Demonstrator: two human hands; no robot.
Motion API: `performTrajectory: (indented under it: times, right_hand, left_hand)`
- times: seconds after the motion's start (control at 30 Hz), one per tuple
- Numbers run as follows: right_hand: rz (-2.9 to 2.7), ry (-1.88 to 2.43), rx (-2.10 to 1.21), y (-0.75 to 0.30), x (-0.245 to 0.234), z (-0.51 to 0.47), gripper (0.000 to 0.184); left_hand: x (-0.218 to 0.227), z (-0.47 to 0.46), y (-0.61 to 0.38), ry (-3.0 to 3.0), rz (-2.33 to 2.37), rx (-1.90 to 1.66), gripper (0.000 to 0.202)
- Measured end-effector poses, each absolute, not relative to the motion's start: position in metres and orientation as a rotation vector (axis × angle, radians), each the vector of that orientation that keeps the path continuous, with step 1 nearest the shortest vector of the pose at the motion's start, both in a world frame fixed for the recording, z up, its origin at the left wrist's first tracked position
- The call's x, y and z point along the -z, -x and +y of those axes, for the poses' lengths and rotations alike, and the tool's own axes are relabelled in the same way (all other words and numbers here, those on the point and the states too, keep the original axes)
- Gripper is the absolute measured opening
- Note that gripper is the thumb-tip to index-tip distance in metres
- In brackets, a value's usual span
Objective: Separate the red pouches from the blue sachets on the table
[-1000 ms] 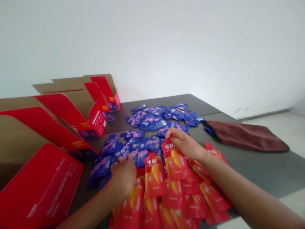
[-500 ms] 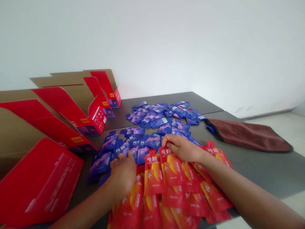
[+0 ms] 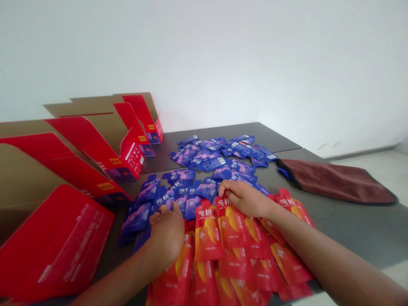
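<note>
My right hand (image 3: 245, 199) pinches the top end of a red-and-orange pouch (image 3: 232, 225), which lies over other red pouches in a layered pile. My left hand (image 3: 168, 229) is at the left side of that pile, fingers bent down against the blue pouches (image 3: 164, 197) just ahead of it. Its fingertips are partly hidden, so what they hold cannot be made out. Another red pouch (image 3: 178, 267) lies under the left wrist. Between the hands rests one more red pouch (image 3: 208, 233), its spout end pointing away from me.
Open red cardboard boxes (image 3: 79, 238) stand in a row along the left. A heap of blue pouches (image 3: 207, 155) lies farther back on the dark table (image 3: 280, 138). To the right is a brown cloth (image 3: 334, 180) with something blue under its edge. A white wall is behind.
Both hands stay at nearly the same places on the pouches. The whole view has shifted slightly, with everything a little farther right.
</note>
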State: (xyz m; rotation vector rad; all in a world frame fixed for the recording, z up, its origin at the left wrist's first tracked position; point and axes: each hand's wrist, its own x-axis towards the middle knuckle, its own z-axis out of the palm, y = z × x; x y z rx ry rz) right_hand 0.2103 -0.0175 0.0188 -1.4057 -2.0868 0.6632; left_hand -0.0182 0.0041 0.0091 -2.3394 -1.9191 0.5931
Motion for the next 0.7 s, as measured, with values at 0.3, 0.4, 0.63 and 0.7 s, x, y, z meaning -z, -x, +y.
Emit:
performTrajectory:
  times: [0.3, 0.4, 0.63, 0.7]
  right_hand:
    - [-2.128, 1.377, -0.625, -0.209, -0.015, -0.016, 0.022]
    - [-2.133, 1.365, -0.636, -0.209, -0.017, -0.016, 0.021]
    - [-2.134, 1.378, -0.601, -0.208, -0.02, -0.017, 0.022]
    - [-2.142, 1.378, -0.591, -0.208, -0.02, -0.017, 0.022]
  left_hand:
    - [-0.01, 0.001, 0.017, 2.321, -1.891, -0.612, 0.06]
    - [-0.004, 0.001, 0.019, 2.295, -1.873, -0.55, 0.06]
    - [-0.004, -0.002, 0.02, 2.313, -1.848, -0.527, 0.06]
    - [-0.006, -0.003, 0.018, 2.297, -1.856, -0.521, 0.06]
